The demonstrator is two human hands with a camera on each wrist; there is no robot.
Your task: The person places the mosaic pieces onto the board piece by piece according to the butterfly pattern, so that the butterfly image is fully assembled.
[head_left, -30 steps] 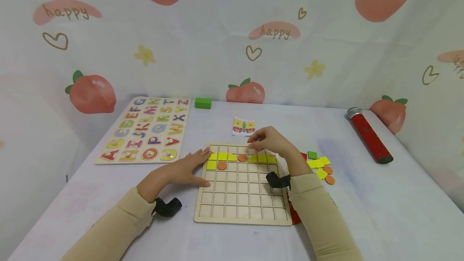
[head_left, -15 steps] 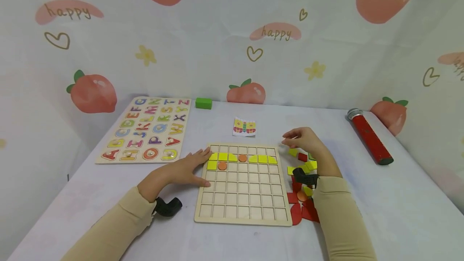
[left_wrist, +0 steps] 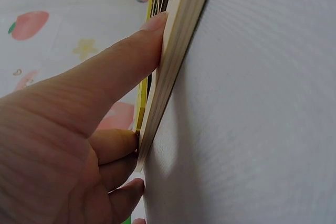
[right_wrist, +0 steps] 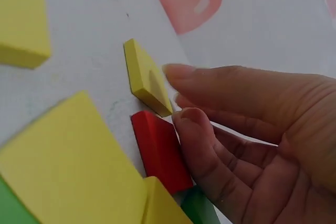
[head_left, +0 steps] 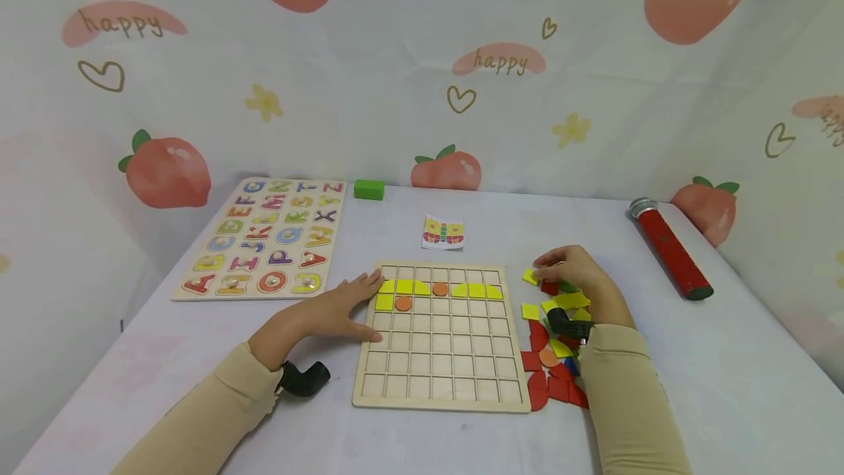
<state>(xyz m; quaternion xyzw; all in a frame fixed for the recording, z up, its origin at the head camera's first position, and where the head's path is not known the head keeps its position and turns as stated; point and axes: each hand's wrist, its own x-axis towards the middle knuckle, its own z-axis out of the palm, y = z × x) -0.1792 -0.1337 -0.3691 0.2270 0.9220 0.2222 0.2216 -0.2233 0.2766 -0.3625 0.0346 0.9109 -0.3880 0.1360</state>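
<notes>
A wooden grid board (head_left: 455, 365) lies on the table, with yellow tiles and two orange discs in its upper rows. My left hand (head_left: 330, 310) rests at the board's left side. In the left wrist view its thumb (left_wrist: 121, 61) lies on the board's edge, other fingers against the side. Right of the board, my right hand (head_left: 580, 277) is over the loose tiles, fingers slightly bent and apart. In the right wrist view its fingertips are right beside a small yellow tile (right_wrist: 144, 74) and a red tile (right_wrist: 160, 150); nothing shows between them.
Loose red, yellow, green and orange pieces (head_left: 538, 387) lie along the board's right side. A butterfly pattern card (head_left: 443, 233) lies behind the board. An alphabet board (head_left: 264, 240) stands left, a green block (head_left: 369, 190) at the back, a red microphone (head_left: 672, 249) right.
My right hand has gone from above the board's top row to the loose tiles on the right, then lowered. The left hand stays in place.
</notes>
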